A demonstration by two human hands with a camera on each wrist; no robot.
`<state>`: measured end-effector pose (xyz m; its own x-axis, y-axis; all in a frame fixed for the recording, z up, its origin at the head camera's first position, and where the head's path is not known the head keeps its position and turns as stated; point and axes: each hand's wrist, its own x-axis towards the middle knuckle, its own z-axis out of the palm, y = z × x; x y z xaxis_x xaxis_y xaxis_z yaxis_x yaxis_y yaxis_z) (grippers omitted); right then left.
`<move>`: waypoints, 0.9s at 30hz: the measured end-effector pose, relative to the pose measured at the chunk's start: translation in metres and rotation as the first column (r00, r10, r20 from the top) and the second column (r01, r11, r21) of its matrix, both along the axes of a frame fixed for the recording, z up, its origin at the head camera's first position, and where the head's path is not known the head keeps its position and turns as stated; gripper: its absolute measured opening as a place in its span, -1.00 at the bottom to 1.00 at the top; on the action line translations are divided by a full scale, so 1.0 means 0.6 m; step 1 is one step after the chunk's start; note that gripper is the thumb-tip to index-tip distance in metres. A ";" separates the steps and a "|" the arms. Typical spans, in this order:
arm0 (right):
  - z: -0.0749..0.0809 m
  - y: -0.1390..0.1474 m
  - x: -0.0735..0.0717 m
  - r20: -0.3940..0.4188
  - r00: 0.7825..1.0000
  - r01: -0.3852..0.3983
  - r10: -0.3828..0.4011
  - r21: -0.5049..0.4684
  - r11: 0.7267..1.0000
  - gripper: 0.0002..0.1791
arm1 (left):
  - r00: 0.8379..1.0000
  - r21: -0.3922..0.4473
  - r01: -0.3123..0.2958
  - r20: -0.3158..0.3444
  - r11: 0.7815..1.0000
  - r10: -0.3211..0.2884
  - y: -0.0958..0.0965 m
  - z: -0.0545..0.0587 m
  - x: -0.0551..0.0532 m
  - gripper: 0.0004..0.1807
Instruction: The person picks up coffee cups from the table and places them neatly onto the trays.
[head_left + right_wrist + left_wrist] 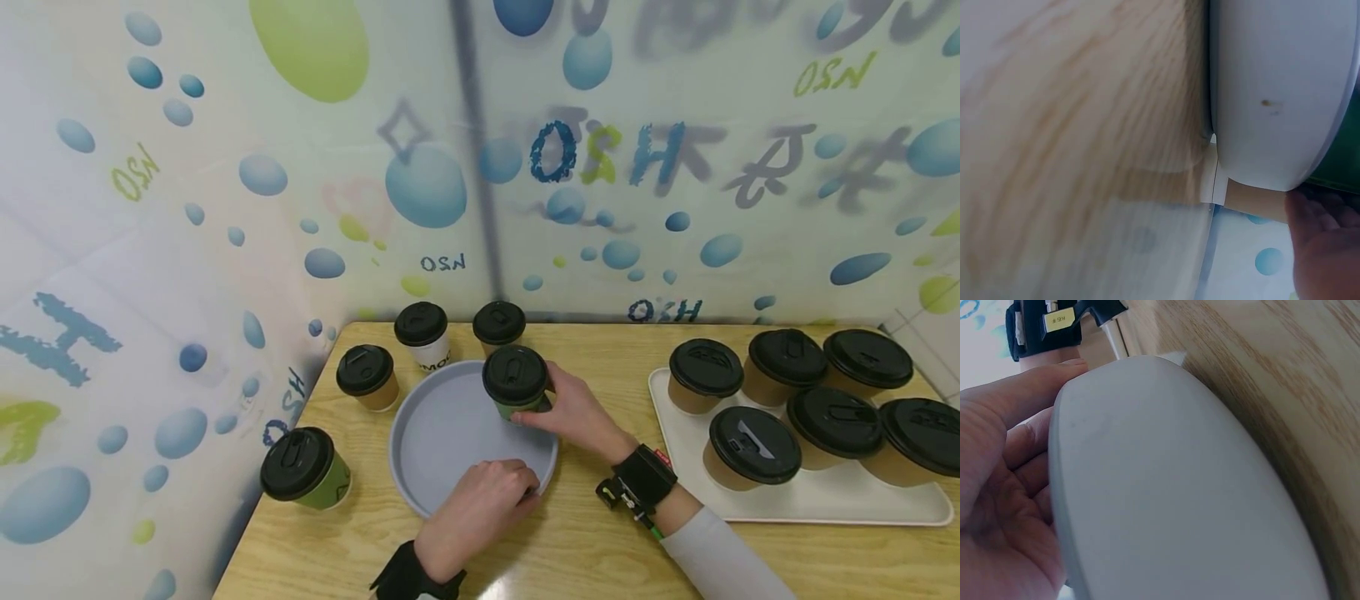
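Observation:
My right hand point(577, 414) grips a green paper coffee cup point(512, 410) with a black lid, at the right inner side of a round grey tray point(442, 433). Whether its base touches the tray, I cannot tell. The right wrist view shows green cup wall point(1344, 147) just beyond the tray's outer side point(1279, 94), with fingers point(1329, 219) beside it. At the tray's front rim, my left hand point(480, 508) holds the edge with curled fingers. In the left wrist view its thumb lies against the rim of the tray point(1166, 462); the fingertips are partly hidden.
Behind and left of the tray stand lidded cups: a white one point(427, 346), brown ones point(369, 385) point(498, 327) and a green one point(315, 475). A cream rectangular tray point(825, 504) at the right carries several brown lidded cups point(735, 475). A patterned curtain point(585, 250) borders the wooden table point(600, 533).

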<state>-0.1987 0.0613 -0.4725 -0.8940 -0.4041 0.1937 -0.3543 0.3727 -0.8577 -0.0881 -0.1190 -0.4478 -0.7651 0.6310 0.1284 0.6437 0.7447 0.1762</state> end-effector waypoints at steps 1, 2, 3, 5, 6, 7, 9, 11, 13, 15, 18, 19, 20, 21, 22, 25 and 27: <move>0.000 0.001 0.000 0.003 1.000 -0.001 0.001 0.004 1.000 -0.12 | 1.000 -0.001 -0.001 0.004 1.000 0.001 0.000 0.000 0.000 -0.83; 0.000 0.001 0.000 0.003 1.000 -0.002 0.002 0.007 1.000 -0.12 | 1.000 -0.002 -0.002 0.011 1.000 0.002 0.000 0.000 0.000 -0.83; 0.000 0.002 0.000 0.004 1.000 -0.004 0.004 0.007 1.000 -0.12 | 1.000 -0.002 -0.004 0.019 1.000 0.004 0.000 0.001 0.000 -0.84; -0.001 0.004 0.000 0.000 1.000 -0.013 0.013 0.008 1.000 -0.11 | 1.000 -0.002 -0.008 0.030 1.000 0.008 0.001 0.001 0.000 -0.83; -0.001 0.005 -0.001 -0.001 1.000 -0.023 0.023 0.007 1.000 -0.09 | 0.999 -0.002 -0.010 0.033 1.000 0.010 0.001 0.001 0.000 -0.83; -0.002 0.007 -0.001 -0.001 0.999 -0.036 0.036 0.009 0.999 -0.07 | 1.000 -0.004 -0.012 0.029 1.000 0.012 0.001 0.000 0.000 -0.82; -0.002 0.013 -0.001 0.004 0.998 -0.055 0.055 0.023 0.998 -0.03 | 1.000 -0.003 -0.013 0.014 1.000 0.013 0.002 -0.001 0.000 -0.81; -0.001 0.022 0.000 0.015 0.998 -0.065 0.064 0.036 0.997 -0.04 | 1.000 -0.005 -0.014 -0.023 1.000 0.013 0.004 -0.003 0.001 -0.80; 0.002 0.033 0.000 0.028 0.998 -0.053 0.052 0.026 0.998 -0.08 | 0.998 0.000 -0.016 -0.058 1.000 0.016 0.006 -0.005 0.003 -0.79; 0.008 0.042 -0.003 0.031 0.999 -0.017 0.017 -0.015 1.000 -0.19 | 0.996 0.004 -0.025 -0.086 1.000 0.025 0.008 -0.007 0.005 -0.78; 0.017 0.046 -0.019 0.023 0.998 0.060 -0.058 -0.101 0.993 -0.37 | 0.991 0.001 -0.052 -0.126 0.999 0.052 0.014 -0.009 0.007 -0.77; 0.020 0.045 -0.026 0.021 0.996 0.089 -0.087 -0.122 0.989 -0.42 | 0.988 -0.003 -0.064 -0.139 0.998 0.063 0.017 -0.010 0.008 -0.76; 0.021 0.044 -0.034 0.017 0.994 0.111 -0.110 -0.135 0.985 -0.46 | 0.986 -0.007 -0.075 -0.152 0.997 0.073 0.019 -0.011 0.009 -0.76; 0.022 0.041 -0.043 0.019 0.991 0.136 -0.135 -0.136 0.981 -0.48 | 0.982 -0.013 -0.085 -0.169 0.996 0.082 0.022 -0.012 0.010 -0.76; 0.022 0.038 -0.053 0.022 0.988 0.152 -0.151 -0.135 0.979 -0.49 | 0.978 -0.019 -0.096 -0.186 0.995 0.091 0.024 -0.013 0.012 -0.76; 0.018 0.028 -0.080 0.043 0.985 0.171 -0.168 -0.104 0.980 -0.47 | 0.975 -0.038 -0.110 -0.198 0.993 0.101 0.027 -0.012 0.017 -0.78; 0.014 0.023 -0.096 0.063 0.986 0.161 -0.156 -0.077 0.984 -0.42 | 0.981 -0.044 -0.115 -0.162 0.992 0.107 0.026 -0.004 0.021 -0.80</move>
